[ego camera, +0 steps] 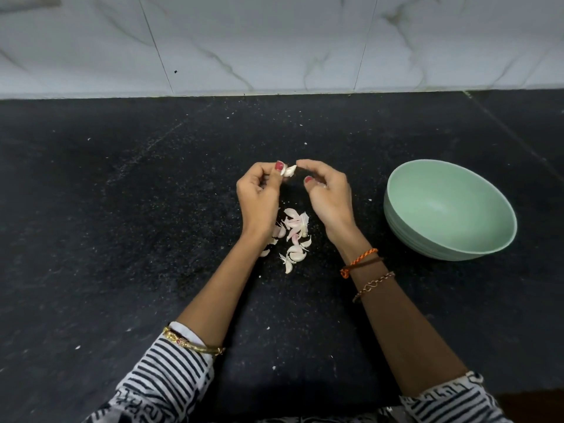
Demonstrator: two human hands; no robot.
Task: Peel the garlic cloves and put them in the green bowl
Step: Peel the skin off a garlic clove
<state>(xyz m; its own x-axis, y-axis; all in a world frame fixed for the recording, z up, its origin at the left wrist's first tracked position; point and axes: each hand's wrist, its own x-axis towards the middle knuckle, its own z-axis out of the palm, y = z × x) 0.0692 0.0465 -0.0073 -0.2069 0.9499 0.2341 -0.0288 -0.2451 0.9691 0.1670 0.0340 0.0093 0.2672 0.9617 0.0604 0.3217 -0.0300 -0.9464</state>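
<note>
A small whitish garlic clove (290,170) is held above the black counter between my two hands. My left hand (259,198) pinches its left end with thumb and fingers. My right hand (326,193) has curled fingers, and its fingertips meet the clove's right tip. Below the hands lies a heap of several pale pink and white garlic cloves and skins (293,236) on the counter. The green bowl (448,212) stands to the right of my right hand; nothing shows inside it.
The black speckled counter (122,224) runs back to a white marble-look tiled wall (274,44). Tiny white skin flecks are scattered over the counter. My striped sleeves and wrist bangles fill the lower part of the view.
</note>
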